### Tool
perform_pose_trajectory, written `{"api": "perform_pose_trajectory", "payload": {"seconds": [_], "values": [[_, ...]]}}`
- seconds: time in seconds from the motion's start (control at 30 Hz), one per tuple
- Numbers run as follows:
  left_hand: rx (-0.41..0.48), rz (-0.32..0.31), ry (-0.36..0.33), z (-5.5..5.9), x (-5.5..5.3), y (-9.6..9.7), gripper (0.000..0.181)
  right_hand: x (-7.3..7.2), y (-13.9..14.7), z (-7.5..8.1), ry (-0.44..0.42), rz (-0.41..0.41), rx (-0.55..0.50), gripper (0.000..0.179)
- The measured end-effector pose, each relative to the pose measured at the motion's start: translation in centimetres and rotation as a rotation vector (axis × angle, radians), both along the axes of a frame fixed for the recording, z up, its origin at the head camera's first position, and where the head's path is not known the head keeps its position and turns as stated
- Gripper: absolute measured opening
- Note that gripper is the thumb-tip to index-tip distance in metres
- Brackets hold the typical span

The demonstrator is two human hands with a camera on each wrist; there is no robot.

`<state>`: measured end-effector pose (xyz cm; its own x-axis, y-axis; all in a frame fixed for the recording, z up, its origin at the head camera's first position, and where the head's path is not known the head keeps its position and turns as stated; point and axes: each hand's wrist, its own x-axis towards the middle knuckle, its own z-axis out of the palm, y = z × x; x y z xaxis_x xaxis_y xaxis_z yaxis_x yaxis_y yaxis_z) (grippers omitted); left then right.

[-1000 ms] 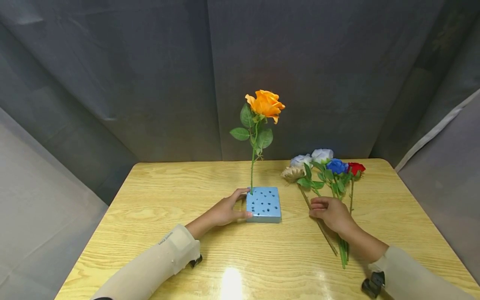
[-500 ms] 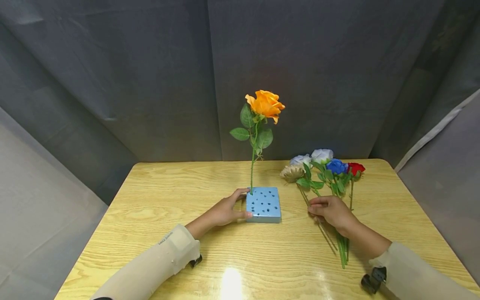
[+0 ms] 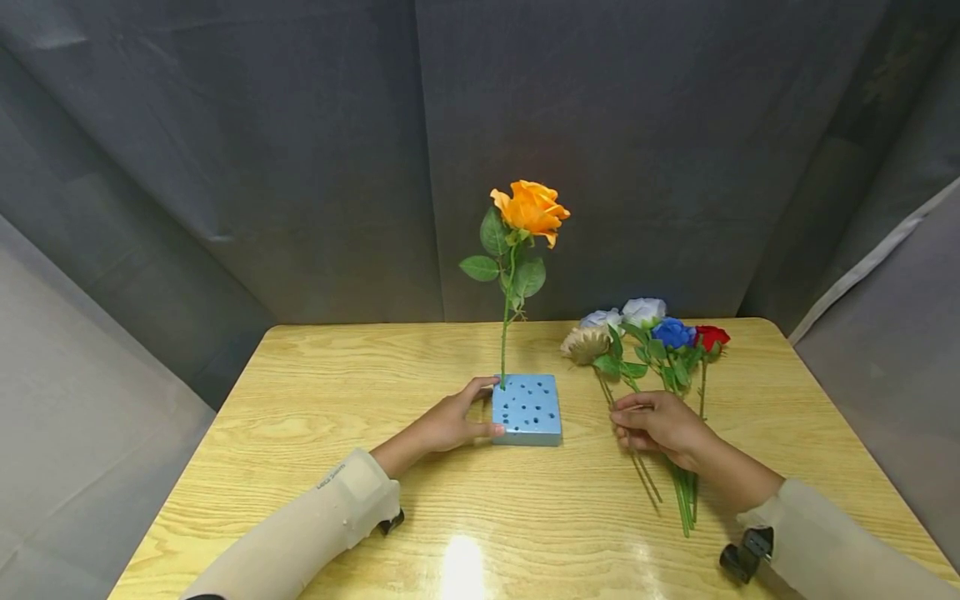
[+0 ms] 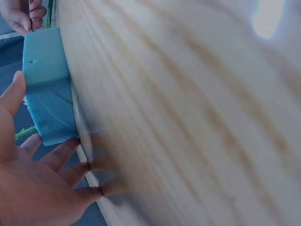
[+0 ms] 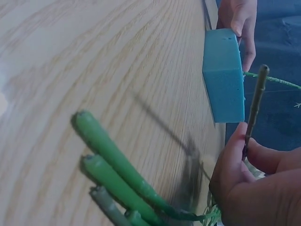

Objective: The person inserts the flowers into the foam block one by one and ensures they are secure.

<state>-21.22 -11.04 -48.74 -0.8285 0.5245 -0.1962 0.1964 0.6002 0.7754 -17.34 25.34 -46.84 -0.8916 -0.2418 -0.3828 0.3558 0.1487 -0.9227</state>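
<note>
My left hand holds the left side of a blue foam block dotted with holes, thumb at the front corner and a finger at the back corner. An orange rose stands upright in the block's back left hole area. To the right, my right hand pinches the thin brown stem of a beige flower between thumb and fingers. In the right wrist view the stem's cut end sticks out past the fingertips, and the block stands beyond it.
Right of and behind my right hand lie a blue rose, a red rose and two pale flowers. Their green stems run under that hand towards me. Grey cloth hangs behind the wooden table.
The right hand has shifted slightly left and its stem's lower end has swung left, lifting off the table. The beige flower head has turned a little. Left hand and block stay still.
</note>
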Motion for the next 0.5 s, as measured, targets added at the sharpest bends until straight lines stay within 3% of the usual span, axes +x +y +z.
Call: {"api": "perform_pose_trajectory", "payload": {"seconds": [0.5], "values": [[-0.001, -0.003, 0.004, -0.06, -0.08, 0.03, 0.086, -0.17, -0.38, -0.04, -0.033, -0.005, -0.076, 0.045]]}}
